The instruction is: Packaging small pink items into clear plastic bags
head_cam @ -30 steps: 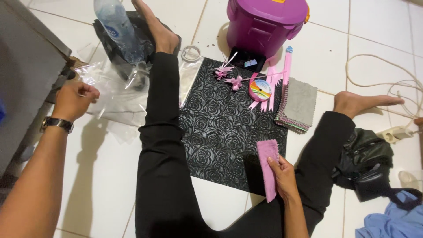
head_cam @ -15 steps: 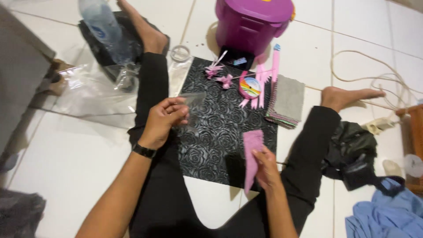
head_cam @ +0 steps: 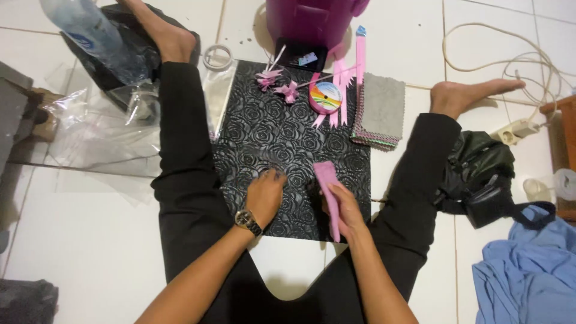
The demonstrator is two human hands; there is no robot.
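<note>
Pink cloth (head_cam: 328,193): pinched upright in right hand (head_cam: 342,207), over black rose-patterned sheet (head_cam: 282,135) on the floor.
Left hand (head_cam: 266,195): fingers curled down on sheet, seemingly pinning something clear; can't tell what.
Supplies: ribbon roll (head_cam: 324,97), grey cloth stack (head_cam: 379,111) parked at far edge, in reach.

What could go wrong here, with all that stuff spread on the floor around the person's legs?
The left hand seems to press a clear sleeve onto the black rose-patterned sheet; being see-through, it could slip or crease unnoticed. The right hand holds the pink cloth only at one end, so it may unfold. The right foot lies beside a white cable and could snag it.
</note>
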